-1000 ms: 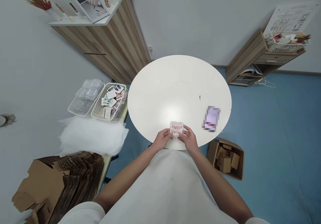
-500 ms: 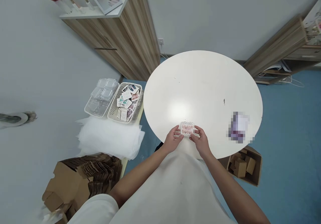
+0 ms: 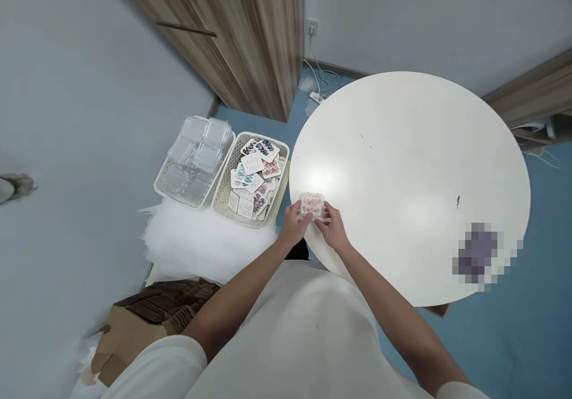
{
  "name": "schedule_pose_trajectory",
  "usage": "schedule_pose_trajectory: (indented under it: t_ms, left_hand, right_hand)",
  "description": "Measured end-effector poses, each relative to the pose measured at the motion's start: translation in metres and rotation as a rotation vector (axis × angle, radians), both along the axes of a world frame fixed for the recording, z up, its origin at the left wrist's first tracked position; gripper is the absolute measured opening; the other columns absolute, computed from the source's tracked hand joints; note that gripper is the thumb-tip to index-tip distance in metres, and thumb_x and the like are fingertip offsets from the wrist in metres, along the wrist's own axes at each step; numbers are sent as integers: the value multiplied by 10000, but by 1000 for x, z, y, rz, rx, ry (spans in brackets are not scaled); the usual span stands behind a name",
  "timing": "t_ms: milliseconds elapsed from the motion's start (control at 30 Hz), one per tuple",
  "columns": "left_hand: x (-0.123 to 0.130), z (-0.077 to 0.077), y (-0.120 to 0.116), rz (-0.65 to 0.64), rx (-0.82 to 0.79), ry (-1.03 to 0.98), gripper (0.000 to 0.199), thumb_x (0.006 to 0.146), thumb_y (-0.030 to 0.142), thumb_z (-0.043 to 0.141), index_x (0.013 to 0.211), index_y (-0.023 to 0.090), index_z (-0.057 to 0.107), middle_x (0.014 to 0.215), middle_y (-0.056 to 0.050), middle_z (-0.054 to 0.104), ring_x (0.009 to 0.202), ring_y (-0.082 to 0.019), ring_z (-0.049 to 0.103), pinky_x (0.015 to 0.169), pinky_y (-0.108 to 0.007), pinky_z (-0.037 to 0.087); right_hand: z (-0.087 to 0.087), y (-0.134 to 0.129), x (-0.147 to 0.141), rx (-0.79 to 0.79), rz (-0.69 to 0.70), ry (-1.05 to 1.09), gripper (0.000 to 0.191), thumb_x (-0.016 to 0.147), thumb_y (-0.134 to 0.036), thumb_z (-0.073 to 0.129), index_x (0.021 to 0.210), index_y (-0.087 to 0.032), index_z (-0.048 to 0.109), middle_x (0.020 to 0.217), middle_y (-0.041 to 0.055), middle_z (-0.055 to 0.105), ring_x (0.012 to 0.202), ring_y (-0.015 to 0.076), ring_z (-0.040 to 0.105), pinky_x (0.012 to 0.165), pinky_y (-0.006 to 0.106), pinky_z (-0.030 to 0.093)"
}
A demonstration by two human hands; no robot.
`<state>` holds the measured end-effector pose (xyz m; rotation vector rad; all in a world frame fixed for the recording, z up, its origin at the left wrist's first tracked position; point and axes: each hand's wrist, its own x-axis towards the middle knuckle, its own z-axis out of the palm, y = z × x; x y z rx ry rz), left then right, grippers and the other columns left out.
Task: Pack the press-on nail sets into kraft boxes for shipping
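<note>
Between my two hands is a small clear plastic box (image 3: 311,204) with rows of pink press-on nails inside. It is held at the left rim of the round white table (image 3: 415,149). My left hand (image 3: 295,223) grips the box's left side, thumb at its lower edge. My right hand (image 3: 331,225) has its fingers at the right side and lower right corner. The box looks closed. To the left, a white basket (image 3: 217,199) holds several cards of nails (image 3: 252,164) in pink, teal and dark colours.
Another white basket (image 3: 159,187) contains several clear plastic boxes (image 3: 196,149). White foam sheets (image 3: 201,238) lie in front of the baskets, with folded brown cardboard boxes (image 3: 134,333) nearer me. A blurred purple item (image 3: 478,250) lies at the table's right. A wooden cabinet (image 3: 250,36) stands behind.
My view has turned left and the table now sits farther right in it. Both hands, still on the nail box, are nearer the table's left rim and the baskets.
</note>
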<state>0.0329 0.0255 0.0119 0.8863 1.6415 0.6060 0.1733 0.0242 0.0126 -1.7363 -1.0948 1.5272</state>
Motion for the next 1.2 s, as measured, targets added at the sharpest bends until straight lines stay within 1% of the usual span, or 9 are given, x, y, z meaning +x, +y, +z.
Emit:
schedule_pose_trajectory:
  t_ms: [133, 267, 467, 567, 700, 933, 1100, 1167, 1200]
  left_hand:
    - [-14, -9, 25, -38, 25, 18, 605, 741, 434, 538, 1279, 223, 359, 1221, -103, 356, 1084, -227, 410, 802, -273, 402]
    - [-15, -16, 38, -63, 72, 26, 611, 743, 422, 531, 1286, 210, 348, 1214, -106, 364, 1102, -231, 403, 827, -289, 388]
    - [-15, -15, 43, -140, 120, 69, 596, 753, 382, 521, 1288, 206, 328, 1248, -102, 361, 1150, -233, 387, 932, -337, 333]
    - [-16, -11, 42, -197, 147, 122, 598, 761, 367, 508, 1297, 199, 303, 1298, -103, 336, 1201, -235, 343, 982, -355, 295]
    - [-15, -7, 37, -243, 159, 155, 626, 763, 340, 502, 1319, 194, 254, 1356, -100, 294, 1264, -236, 256, 1033, -377, 232]
    - [-8, -7, 21, -238, 157, 172, 746, 765, 322, 510, 1364, 210, 79, 1444, -67, 98, 1319, -212, 103, 1071, -365, 156]
    - [-1, 1, -3, -178, 115, 187, 746, 757, 352, 526, 1360, 219, 108, 1450, -61, 75, 1321, -219, 90, 1067, -357, 167]
    - [2, 5, -18, -129, 85, 176, 731, 749, 370, 535, 1352, 222, 149, 1451, -65, 68, 1317, -227, 111, 1056, -362, 191]
    - [4, 6, -26, -107, 75, 168, 715, 747, 373, 539, 1345, 220, 178, 1450, -69, 72, 1315, -230, 121, 1051, -362, 199]
  right_hand:
    - [-4, 24, -16, -13, 33, -77, 684, 648, -328, 610, 1280, -255, 358, 1095, 73, 432, 887, 198, 479, 772, 367, 451]
    - [-8, 32, -21, -14, 45, -137, 702, 663, -301, 588, 1307, -240, 316, 1094, 77, 431, 862, 193, 492, 783, 367, 452]
    - [-14, 30, -27, 53, 111, -214, 729, 707, -273, 533, 1350, -229, 191, 1203, 100, 361, 991, 216, 450, 841, 392, 436]
    - [-16, 28, -28, 82, 190, -245, 788, 715, -275, 524, 1369, -216, 88, 1263, 118, 287, 1120, 240, 367, 896, 424, 402]
    - [-16, 26, -28, 107, 289, -268, 878, 722, -296, 527, 1366, -218, -65, 1333, 128, 194, 1261, 251, 194, 963, 467, 333]
    - [-12, 17, -21, 89, 426, -258, 979, 713, -338, 560, 1338, -220, -185, 1434, 59, -156, 1313, 222, -127, 1044, 455, 187]
    - [-3, -10, -3, 39, 503, -178, 1009, 677, -343, 603, 1343, -269, -152, 1433, 27, -178, 1314, 216, -123, 1046, 436, 194]
    - [1, -25, 7, -5, 521, -132, 978, 673, -343, 605, 1352, -293, -97, 1442, 33, -133, 1325, 237, -27, 1023, 444, 242]
    - [3, -32, 12, -29, 520, -100, 959, 674, -338, 603, 1354, -306, -72, 1445, 43, -111, 1321, 245, 73, 1004, 441, 277]
